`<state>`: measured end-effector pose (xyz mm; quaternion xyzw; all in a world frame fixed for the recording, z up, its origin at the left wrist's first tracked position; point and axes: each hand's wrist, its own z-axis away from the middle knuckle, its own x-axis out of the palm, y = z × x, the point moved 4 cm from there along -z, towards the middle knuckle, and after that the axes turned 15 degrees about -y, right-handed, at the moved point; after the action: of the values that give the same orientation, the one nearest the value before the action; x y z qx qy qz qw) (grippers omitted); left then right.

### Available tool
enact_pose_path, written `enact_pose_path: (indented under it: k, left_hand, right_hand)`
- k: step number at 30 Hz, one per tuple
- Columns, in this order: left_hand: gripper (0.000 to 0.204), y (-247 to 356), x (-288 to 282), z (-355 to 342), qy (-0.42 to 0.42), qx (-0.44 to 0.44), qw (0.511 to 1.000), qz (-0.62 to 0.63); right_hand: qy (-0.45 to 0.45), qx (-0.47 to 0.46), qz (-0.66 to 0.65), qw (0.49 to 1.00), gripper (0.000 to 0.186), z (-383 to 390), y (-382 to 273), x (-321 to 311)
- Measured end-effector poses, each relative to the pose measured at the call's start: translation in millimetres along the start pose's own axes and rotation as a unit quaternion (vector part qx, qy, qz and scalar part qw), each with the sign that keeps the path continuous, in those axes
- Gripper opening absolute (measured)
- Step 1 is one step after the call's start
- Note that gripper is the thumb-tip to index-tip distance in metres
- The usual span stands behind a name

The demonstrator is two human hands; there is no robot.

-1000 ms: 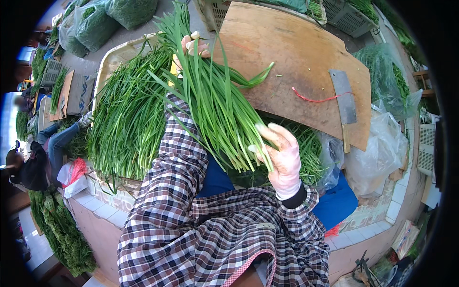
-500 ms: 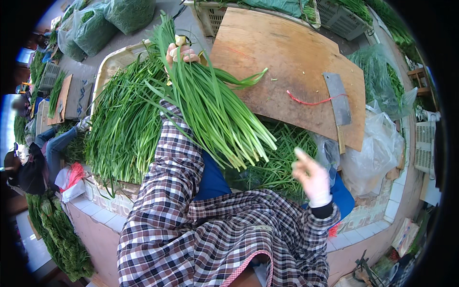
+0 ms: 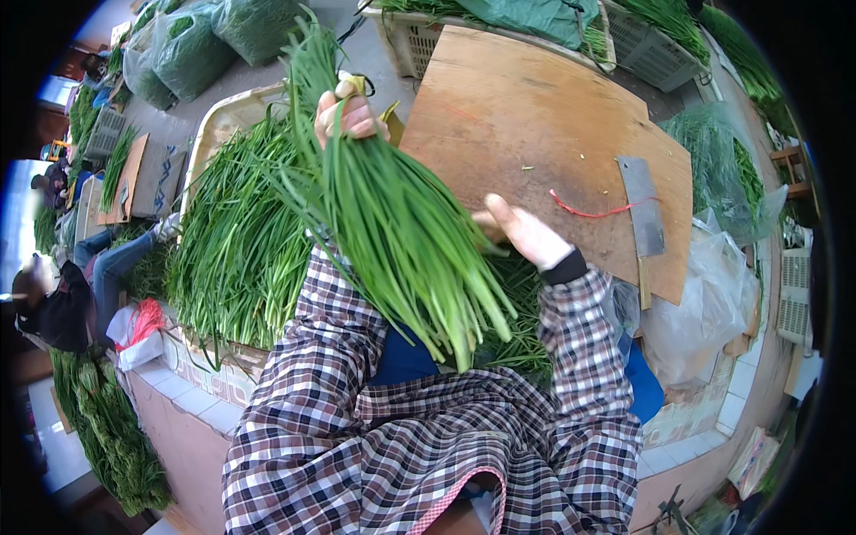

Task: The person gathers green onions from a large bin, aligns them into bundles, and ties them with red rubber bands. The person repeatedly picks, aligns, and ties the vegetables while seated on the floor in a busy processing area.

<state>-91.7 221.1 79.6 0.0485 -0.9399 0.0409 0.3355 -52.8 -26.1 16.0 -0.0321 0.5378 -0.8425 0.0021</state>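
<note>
My left hand [image 3: 348,117] grips a bunch of long green leafy stalks [image 3: 392,232] near its upper end, the pale cut ends hanging down toward the right. Something yellow [image 3: 361,85] shows at that hand. My right hand [image 3: 522,227] is open beside the bunch, thumb raised, its fingers partly behind the leaves. A cream crate [image 3: 230,103] piled with similar greens [image 3: 236,232] is at left. A wooden board [image 3: 526,98] at right carries a cleaver [image 3: 642,205] and a red tie [image 3: 580,206]. Loose greens [image 3: 517,312] lie below the board.
Clear plastic bags [image 3: 695,312] sit right of the board; crates of greens [image 3: 655,58] stand behind it. Large filled bags [image 3: 187,58] are at upper left. A person in jeans [image 3: 116,267] sits at left, near red ties [image 3: 143,325]. A tiled ledge [image 3: 205,401] runs in front.
My right hand let go of the cut ends, went right, then moved up and left beside the bunch. The bunch's lower ends have swung downward, now blurred.
</note>
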Motion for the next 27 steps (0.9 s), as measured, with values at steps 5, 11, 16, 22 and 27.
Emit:
enact_pose_path:
  k: [5,11,16,22,27]
  left_hand:
    - [0.019,5.2,-24.7,8.4,0.183,-0.127,0.907,-0.357]
    - [0.026,-8.7,-105.8,26.5,0.422,-0.180,0.793,-0.402]
    - [0.030,4.7,-149.3,19.0,0.485,-0.358,0.377,-0.703]
    - [0.073,-38.1,-101.9,-11.7,0.569,-0.372,0.346,-0.647]
    - [0.081,-18.8,-63.4,-19.9,0.317,-0.407,0.229,-0.825]
  right_hand:
    - [-0.088,-0.161,-0.285,0.941,0.116,15.3,9.3,48.0]
    - [-0.008,-0.228,-0.304,0.925,0.118,22.8,29.3,54.7]
    - [0.012,-0.249,-0.410,0.877,0.105,8.4,70.8,56.5]
    - [0.021,-0.253,-0.519,0.816,0.069,-3.0,78.6,61.3]
    - [0.010,-0.256,-0.613,0.748,0.049,-7.9,93.6,61.7]
